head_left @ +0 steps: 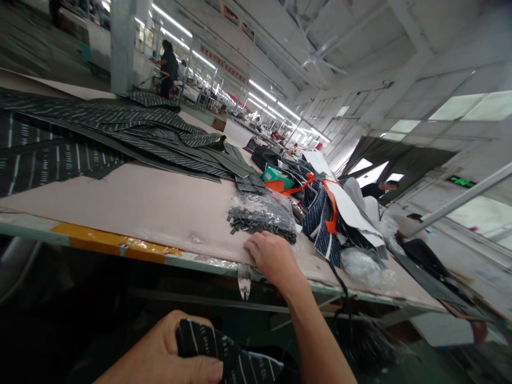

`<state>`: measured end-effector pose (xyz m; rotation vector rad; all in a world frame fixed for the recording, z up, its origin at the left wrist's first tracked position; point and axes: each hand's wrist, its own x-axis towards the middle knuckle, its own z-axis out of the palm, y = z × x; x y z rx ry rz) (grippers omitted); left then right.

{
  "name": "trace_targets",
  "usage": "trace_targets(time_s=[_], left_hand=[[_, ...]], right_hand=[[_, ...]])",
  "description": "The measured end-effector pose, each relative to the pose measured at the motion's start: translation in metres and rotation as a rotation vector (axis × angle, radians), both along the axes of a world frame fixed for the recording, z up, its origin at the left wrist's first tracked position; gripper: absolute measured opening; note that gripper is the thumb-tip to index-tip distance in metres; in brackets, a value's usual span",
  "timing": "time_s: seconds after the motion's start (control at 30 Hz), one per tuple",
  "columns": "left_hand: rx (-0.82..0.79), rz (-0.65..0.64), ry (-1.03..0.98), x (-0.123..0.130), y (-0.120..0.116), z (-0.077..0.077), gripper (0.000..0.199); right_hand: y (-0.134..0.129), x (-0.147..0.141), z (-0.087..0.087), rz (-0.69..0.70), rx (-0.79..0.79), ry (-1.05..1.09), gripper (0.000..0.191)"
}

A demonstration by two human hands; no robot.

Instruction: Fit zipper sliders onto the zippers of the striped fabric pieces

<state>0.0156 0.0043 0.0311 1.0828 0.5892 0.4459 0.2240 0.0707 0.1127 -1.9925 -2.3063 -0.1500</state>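
At the bottom of the head view, my left hand grips a dark fabric piece with white stripes, thumb on top. My right hand reaches to the front edge of the table, its fingers bent together and pointing left. Whatever lies between those fingertips is hidden or too small to name. Just behind them is a clear plastic bag of small dark pieces, some of which lie at its open left side. Below my right fingers, a pointed metal piece sticks down over the table edge.
Layered dark striped fabric panels cover the back left of the table. Right of the bag are a green box, an orange strap, blue striped strips and crumpled plastic. A person stands farther back.
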Motion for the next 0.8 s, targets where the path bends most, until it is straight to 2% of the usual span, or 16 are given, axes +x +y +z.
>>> trace_targets(time_s=[0.2,0.37,0.5,0.67,0.8], left_hand=[[-0.062,0.043,-0.063,-0.005,0.0,0.001,0.033],[-0.1,0.061,-0.113,-0.006,0.001,0.005,0.027],[-0.101,0.067,-0.091,-0.008,0.001,-0.001,0.026],[-0.053,0.067,-0.075,-0.007,-0.002,-0.017,0.026],[-0.049,0.065,-0.04,-0.004,-0.004,-0.023,0.026]], right_hand=[[0.003,0.008,-0.002,-0.03,0.015,0.204,0.009],[-0.004,0.005,-0.01,-0.049,0.116,0.304,0.01],[-0.032,0.004,-0.012,-0.019,0.157,0.419,0.015],[-0.077,0.004,-0.015,0.019,0.199,0.739,0.022],[-0.102,-0.002,-0.026,0.103,0.291,0.7,0.019]])
